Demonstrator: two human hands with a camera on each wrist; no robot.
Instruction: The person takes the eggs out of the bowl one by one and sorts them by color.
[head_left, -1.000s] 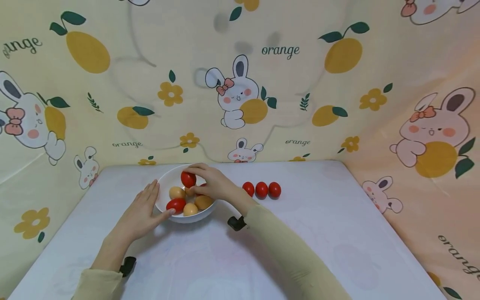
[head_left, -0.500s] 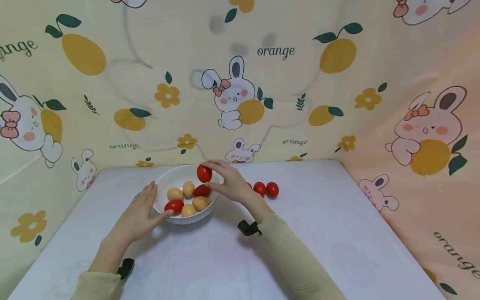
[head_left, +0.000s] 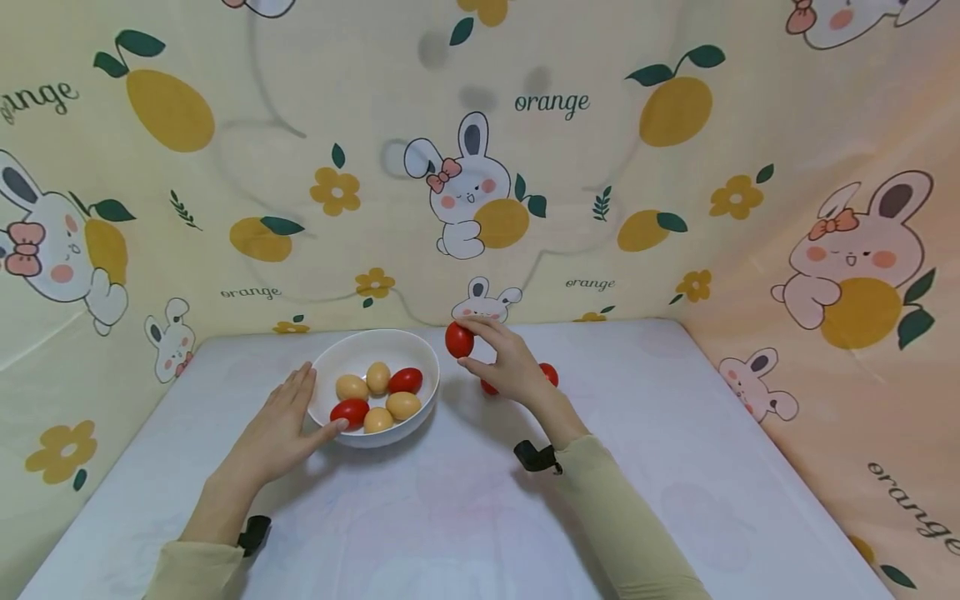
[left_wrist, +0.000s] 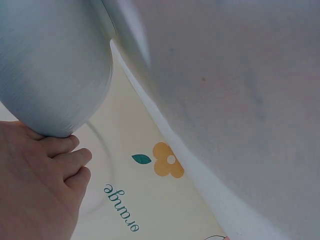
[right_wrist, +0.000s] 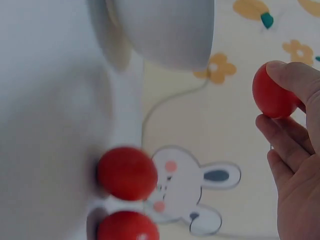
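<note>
So the right hand (head_left: 513,367) has a red egg (head_left: 459,340) pinched between thumb and fingertips, held up off the counter (head_left: 442,517) just to the right of the white bowl (head_left: 352,354), not over it. The right wrist view shows the grip nicely, with the thumb on one side of the egg and fingers on the other. Left hand (head_left: 277,427) isn't gripping anything: its fingers are pretty much straight along the bowl's left side, with the thumb reaching over the near rim by a red egg in there. The left wrist view has those fingers touching the outside of the bowl. Inside the bowl I count six: a far red egg (head_left: 406,381) over on the right, a near red egg (head_left: 349,413) close to the thumb, plus four tan eggs (head_left: 403,406) between and around them. More red eggs (right_wrist: 127,172) sit on the counter side by side, partly hidden behind the right hand from the head camera, though two show up in the right wrist view. Behind it all there's a cream backdrop (head_left: 570,167) covered in bunnies, oranges and flowers. Pale sleeves (head_left: 630,517) on both arms, and a black gadget (head_left: 536,456) at each wrist.
</note>
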